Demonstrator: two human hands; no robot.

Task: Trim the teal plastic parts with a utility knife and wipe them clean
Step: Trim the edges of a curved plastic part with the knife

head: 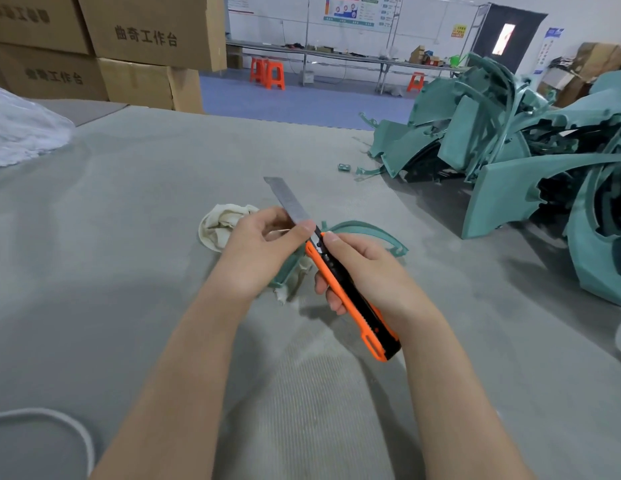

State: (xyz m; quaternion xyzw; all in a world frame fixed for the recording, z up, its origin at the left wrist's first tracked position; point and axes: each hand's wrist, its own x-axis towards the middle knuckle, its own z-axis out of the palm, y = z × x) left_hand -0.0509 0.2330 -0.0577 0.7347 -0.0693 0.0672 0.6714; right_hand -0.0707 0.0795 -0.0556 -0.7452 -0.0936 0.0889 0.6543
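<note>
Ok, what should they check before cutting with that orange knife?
1. Knife grip: right hand wraps the utility knife, ok.
2. Length of blade: not ok, it sticks far out.
3. Fingers away from the edge: not ok, left hand pinches the blade.
4. Lock set: cannot tell.
5. Work in reach: teal part lies on the table just beyond the hands, ok.
6. Wiping: cloth lies close by, ok.

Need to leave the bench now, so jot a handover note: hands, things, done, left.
Right hand grips the orange utility knife; left hand pinches its long-extended blade.
Curved teal part and cloth lie on the table under the hands; pile of teal parts to the right.
No cut under way; which parts are trimmed cannot be told.
Left: trim, wipe.
</note>
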